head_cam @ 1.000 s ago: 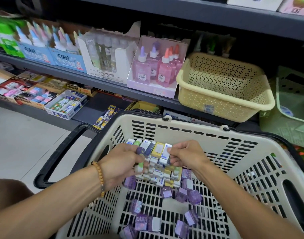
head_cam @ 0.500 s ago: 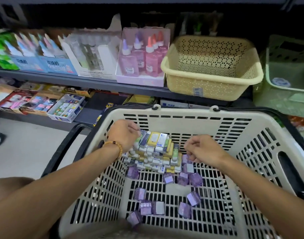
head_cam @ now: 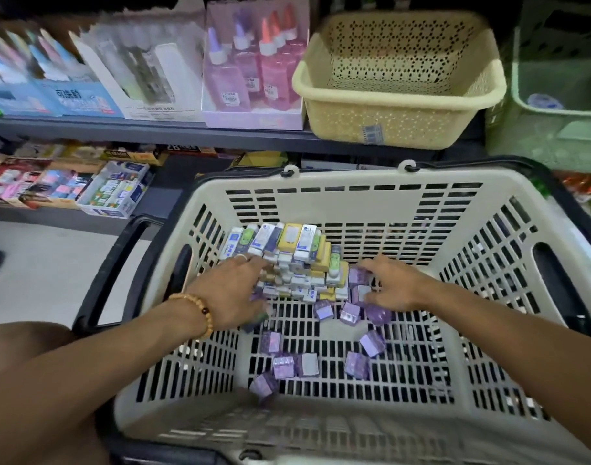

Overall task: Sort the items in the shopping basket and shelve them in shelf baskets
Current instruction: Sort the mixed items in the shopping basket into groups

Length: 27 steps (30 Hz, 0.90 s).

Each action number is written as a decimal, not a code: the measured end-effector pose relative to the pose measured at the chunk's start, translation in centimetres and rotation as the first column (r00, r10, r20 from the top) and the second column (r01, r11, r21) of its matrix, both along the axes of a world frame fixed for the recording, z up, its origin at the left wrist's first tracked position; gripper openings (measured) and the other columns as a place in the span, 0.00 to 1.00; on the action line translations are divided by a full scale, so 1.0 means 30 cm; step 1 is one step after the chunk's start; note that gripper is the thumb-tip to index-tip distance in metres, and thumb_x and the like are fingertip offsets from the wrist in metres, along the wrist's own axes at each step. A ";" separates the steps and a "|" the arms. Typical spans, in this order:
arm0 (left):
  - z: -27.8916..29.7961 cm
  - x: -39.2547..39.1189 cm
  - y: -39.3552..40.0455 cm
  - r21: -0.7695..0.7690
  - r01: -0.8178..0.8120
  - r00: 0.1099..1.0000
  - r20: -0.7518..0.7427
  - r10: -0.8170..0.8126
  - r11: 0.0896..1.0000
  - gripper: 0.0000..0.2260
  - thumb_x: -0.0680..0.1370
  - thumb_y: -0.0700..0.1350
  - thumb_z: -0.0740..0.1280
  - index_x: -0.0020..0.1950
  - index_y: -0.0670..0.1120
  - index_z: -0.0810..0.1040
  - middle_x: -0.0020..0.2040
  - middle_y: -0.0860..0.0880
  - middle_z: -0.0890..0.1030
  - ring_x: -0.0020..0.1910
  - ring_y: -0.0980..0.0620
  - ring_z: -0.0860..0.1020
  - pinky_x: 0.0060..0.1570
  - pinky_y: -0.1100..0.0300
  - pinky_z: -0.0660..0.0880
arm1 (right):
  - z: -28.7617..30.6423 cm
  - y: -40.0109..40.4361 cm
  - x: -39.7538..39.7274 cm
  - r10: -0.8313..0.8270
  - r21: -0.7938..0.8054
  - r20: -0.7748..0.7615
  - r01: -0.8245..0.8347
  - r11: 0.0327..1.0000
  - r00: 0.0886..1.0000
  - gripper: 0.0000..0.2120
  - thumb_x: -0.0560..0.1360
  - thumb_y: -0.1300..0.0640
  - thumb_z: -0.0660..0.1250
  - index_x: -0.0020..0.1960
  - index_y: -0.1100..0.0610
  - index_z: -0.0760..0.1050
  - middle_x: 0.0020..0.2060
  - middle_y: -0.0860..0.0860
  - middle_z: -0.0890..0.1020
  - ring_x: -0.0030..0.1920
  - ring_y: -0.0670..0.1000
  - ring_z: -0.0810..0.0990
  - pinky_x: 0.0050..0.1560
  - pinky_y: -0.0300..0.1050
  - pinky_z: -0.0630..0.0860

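Observation:
The beige shopping basket (head_cam: 354, 177) with black handles is in front of me. At its far left is a stacked pile of small erasers (head_cam: 289, 245) in white, yellow, green and blue sleeves. Several small purple boxes (head_cam: 307, 364) lie scattered on its slotted floor. My left hand (head_cam: 233, 293), with a bead bracelet on the wrist, lies palm down with fingers spread on the pile's lower left side. My right hand (head_cam: 389, 288) is at the pile's right edge, thumb and fingers closed around a purple box (head_cam: 358, 276). On the shelf behind stands an empty yellow shelf basket (head_cam: 321, 92).
A green shelf basket (head_cam: 549, 135) stands to the right of the yellow one. To its left are display boxes of glue bottles (head_cam: 253, 78). On the lower shelf at left are open cartons of small stationery (head_cam: 116, 191). Pale floor shows at far left.
Both hands have let go of the eraser stack and dropped lower in the basket. The left went down the pile's left side; the right reached to the purple boxes. The view tilted down.

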<state>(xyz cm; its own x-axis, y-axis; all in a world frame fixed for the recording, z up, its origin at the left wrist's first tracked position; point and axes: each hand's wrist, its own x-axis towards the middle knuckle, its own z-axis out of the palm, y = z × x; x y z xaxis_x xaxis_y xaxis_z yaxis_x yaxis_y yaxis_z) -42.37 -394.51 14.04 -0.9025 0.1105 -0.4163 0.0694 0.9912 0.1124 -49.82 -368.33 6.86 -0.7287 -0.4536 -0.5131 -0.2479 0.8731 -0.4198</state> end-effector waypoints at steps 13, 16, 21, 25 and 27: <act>-0.204 -0.024 0.021 -0.168 0.216 0.932 0.330 -0.151 0.962 0.17 0.76 0.47 0.69 0.62 0.44 0.73 0.58 0.43 0.78 0.56 0.45 0.77 0.55 0.54 0.76 | -0.048 -0.023 0.101 0.147 0.062 0.201 -0.162 0.985 0.968 0.28 0.77 0.50 0.68 0.74 0.53 0.64 0.60 0.51 0.75 0.54 0.50 0.74 0.55 0.44 0.72; -0.267 -0.011 0.048 -0.146 0.173 0.964 0.227 -0.137 0.974 0.15 0.75 0.39 0.68 0.62 0.45 0.76 0.57 0.43 0.80 0.55 0.46 0.78 0.50 0.58 0.74 | -0.052 -0.023 0.107 0.174 0.062 0.202 -0.190 0.980 0.964 0.29 0.77 0.50 0.68 0.75 0.52 0.63 0.68 0.52 0.71 0.58 0.51 0.72 0.58 0.44 0.70; -0.286 -0.006 0.052 -0.110 0.226 0.946 0.263 -0.191 0.968 0.27 0.73 0.35 0.69 0.71 0.50 0.72 0.66 0.45 0.75 0.64 0.47 0.74 0.62 0.56 0.72 | -0.048 -0.019 0.096 0.181 0.031 0.235 -0.194 0.981 0.955 0.29 0.78 0.53 0.67 0.76 0.52 0.62 0.73 0.53 0.67 0.68 0.54 0.70 0.68 0.50 0.69; -0.285 0.018 0.047 -0.159 0.357 0.921 0.227 -0.318 0.920 0.23 0.74 0.36 0.68 0.68 0.51 0.73 0.63 0.46 0.77 0.62 0.46 0.75 0.61 0.54 0.73 | -0.050 -0.019 0.097 0.178 0.038 0.236 -0.192 0.981 0.955 0.29 0.78 0.53 0.68 0.76 0.52 0.63 0.72 0.52 0.67 0.68 0.54 0.70 0.67 0.49 0.69; -0.277 0.013 0.048 -0.165 0.353 0.928 0.191 -0.322 0.921 0.16 0.75 0.36 0.67 0.60 0.50 0.75 0.57 0.47 0.79 0.56 0.46 0.78 0.54 0.53 0.76 | -0.052 -0.018 0.097 0.173 0.038 0.233 -0.187 0.982 0.957 0.28 0.77 0.52 0.68 0.75 0.51 0.64 0.72 0.52 0.68 0.67 0.54 0.70 0.66 0.48 0.70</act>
